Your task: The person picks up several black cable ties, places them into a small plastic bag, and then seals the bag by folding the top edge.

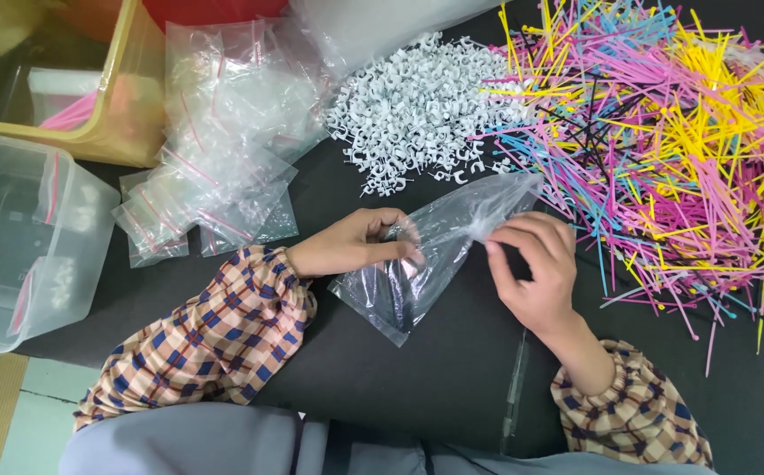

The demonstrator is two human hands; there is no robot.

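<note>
Both my hands hold one clear plastic bag (pixel 435 255) above the black table (pixel 452 369). My left hand (pixel 356 242) pinches its middle edge with closed fingers, and my right hand (pixel 532 264) grips its far right end. The bag's long axis runs from near left to far right. The white cable clips (pixel 417 105) lie just beyond it, nearer my right hand.

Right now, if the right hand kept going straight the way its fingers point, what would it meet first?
The right hand points up-left, pinching the clear plastic bag. Beyond the bag it would likely reach the white cable clips first, though depth is unclear.
</note>
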